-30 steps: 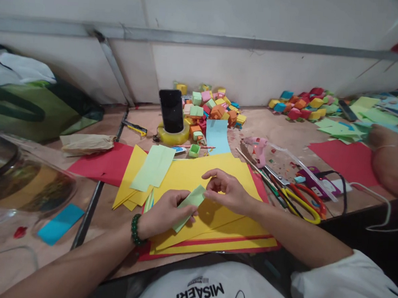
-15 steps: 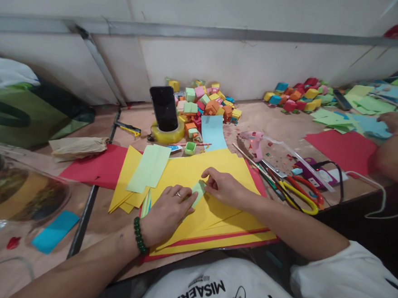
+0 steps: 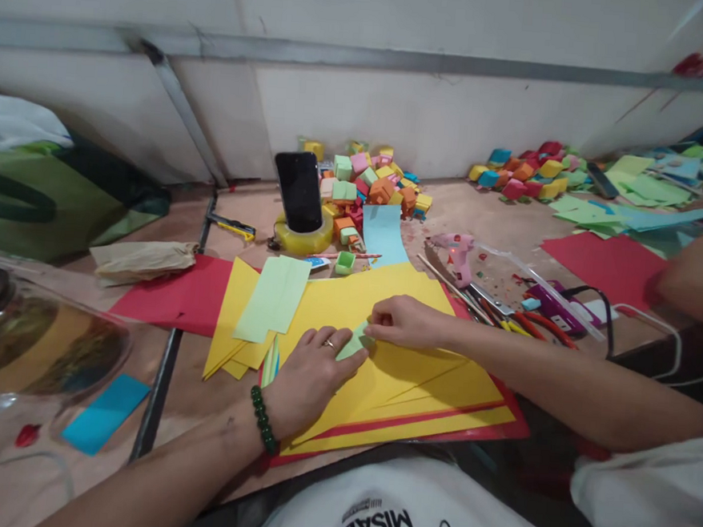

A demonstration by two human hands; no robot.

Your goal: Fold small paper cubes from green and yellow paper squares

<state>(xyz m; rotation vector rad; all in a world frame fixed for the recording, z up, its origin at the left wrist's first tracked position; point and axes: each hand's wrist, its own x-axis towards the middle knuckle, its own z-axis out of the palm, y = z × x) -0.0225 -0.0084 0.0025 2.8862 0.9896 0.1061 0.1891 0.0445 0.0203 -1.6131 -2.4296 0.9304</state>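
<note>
A small piece of light green paper (image 3: 355, 342) lies across the yellow paper sheets (image 3: 428, 373) in front of me. My left hand (image 3: 313, 373), with a ring and a green bead bracelet, holds it down between thumb and fingers, partly covering it. The far end of the piece is pinched by my right hand (image 3: 404, 319), fingers curled and tips together. At that end the paper looks folded or lifted. Left of my hands are flat light green paper strips (image 3: 273, 298) on yellow pieces. Beyond them stands a small open green paper box (image 3: 345, 263).
A black phone (image 3: 299, 192) leans in a yellow tape roll (image 3: 302, 240). Behind is a pile of colored paper cubes (image 3: 363, 184). A pink glue gun (image 3: 457, 255), scissors (image 3: 533, 324) and a purple power strip (image 3: 556, 306) lie right. Another person's arm (image 3: 700, 268) reaches in at far right.
My right hand has closed its fingers more tightly at the green paper's far end, and its forearm now covers the scissor handles. My left hand stays on the paper. The view has shifted slightly.
</note>
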